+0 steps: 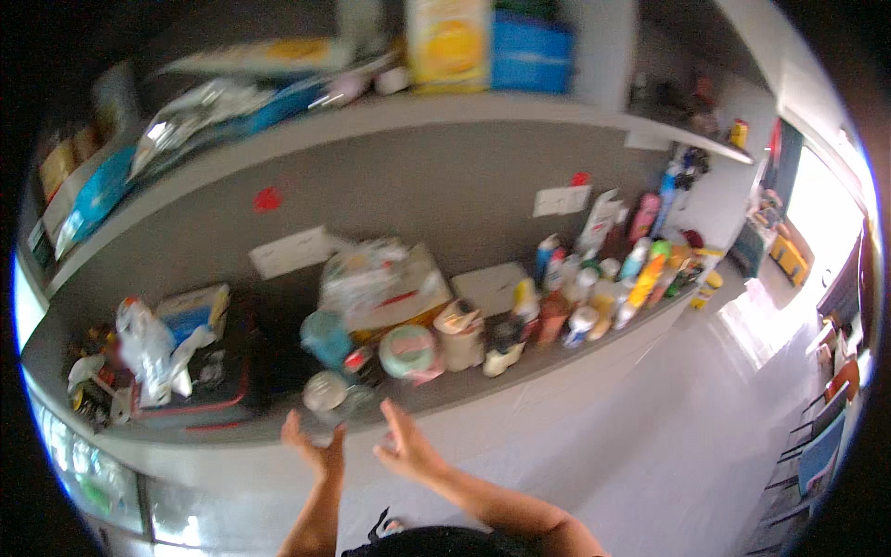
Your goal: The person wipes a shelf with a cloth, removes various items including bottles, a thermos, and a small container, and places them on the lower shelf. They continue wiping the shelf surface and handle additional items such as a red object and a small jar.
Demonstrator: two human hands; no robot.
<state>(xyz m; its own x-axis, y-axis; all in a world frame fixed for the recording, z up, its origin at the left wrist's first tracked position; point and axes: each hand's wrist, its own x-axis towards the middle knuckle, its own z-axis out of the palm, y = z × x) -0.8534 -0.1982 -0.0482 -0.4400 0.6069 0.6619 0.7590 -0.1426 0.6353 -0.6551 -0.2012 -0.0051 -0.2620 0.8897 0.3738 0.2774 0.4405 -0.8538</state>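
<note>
Both of my hands are raised in front of a cluttered grey shelf (pixel 520 371). My left hand (pixel 314 446) is open with its fingers spread, just below a clear glass jar with a silver lid (pixel 327 395) at the shelf's front edge. My right hand (pixel 404 444) is also open, fingers apart, a little to the right of that jar and below a round pink and green tub (pixel 408 351). Neither hand holds anything. The picture is blurred by motion.
Along the shelf stand a teal jar (pixel 325 336), a clear wrapped box (pixel 380 278), several bottles and tubes (pixel 594 288), and a dark case with white bags (pixel 176 357) at the left. An upper shelf (pixel 371 116) carries packets and boxes. Pale floor (pixel 705 436) spreads to the right.
</note>
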